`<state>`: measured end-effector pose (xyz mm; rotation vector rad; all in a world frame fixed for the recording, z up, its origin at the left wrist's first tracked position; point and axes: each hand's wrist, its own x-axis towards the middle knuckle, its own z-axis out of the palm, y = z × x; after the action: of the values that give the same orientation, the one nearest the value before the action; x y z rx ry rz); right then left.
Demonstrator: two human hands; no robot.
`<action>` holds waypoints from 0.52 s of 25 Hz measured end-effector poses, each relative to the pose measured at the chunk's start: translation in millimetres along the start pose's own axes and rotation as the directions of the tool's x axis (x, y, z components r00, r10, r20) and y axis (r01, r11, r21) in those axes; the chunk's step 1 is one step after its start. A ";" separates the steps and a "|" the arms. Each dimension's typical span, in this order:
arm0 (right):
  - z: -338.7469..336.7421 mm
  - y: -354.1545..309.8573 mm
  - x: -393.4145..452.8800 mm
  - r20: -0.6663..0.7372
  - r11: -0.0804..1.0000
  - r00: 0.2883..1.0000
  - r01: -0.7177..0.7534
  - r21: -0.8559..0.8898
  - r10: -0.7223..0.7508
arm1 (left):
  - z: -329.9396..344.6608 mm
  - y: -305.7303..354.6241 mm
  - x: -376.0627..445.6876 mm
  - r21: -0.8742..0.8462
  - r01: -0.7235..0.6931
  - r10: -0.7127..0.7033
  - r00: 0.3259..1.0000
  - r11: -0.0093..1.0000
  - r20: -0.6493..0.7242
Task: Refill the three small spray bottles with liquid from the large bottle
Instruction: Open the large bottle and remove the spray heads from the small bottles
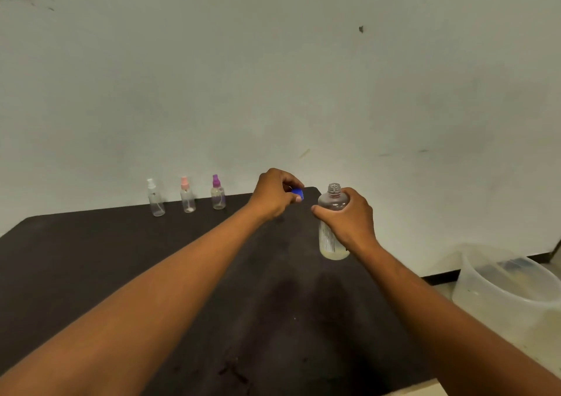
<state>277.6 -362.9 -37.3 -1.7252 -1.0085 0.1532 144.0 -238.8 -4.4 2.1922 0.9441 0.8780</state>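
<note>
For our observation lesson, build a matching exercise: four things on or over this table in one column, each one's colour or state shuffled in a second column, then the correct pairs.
Column 1
1. large bottle
2. blue cap
3. leftmost spray bottle
4. rightmost spray bottle

Column 2
A. purple top
B. pinched in the left hand
C. open neck, gripped by the right hand
D. white top

Pairs: 1-C, 2-B, 3-D, 4-A

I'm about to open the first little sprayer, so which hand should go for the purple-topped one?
Probably left. The left hand is nearer the purple-topped sprayer, though it pinches the blue cap. The right hand grips the large bottle.
</note>
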 end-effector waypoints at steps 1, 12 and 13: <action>-1.8 6.5 4.1 -0.003 1.000 1.000 -0.005 -0.005 0.005 | 10.7 -5.0 3.2 0.008 0.000 0.000 1.000 1.000 0.014; -16.0 49.1 37.7 -0.041 0.999 0.998 -0.039 -0.012 0.039 | 104.0 -54.1 18.3 0.163 0.023 -0.061 0.971 0.986 0.232; -16.1 49.6 38.2 -0.042 0.999 0.998 -0.043 -0.008 0.042 | 107.1 -58.1 17.1 0.166 0.029 -0.069 0.969 0.986 0.236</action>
<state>337.7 -351.5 -58.3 -1.7521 -0.9439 0.1392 211.1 -219.0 -105.6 2.3364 0.9728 0.5114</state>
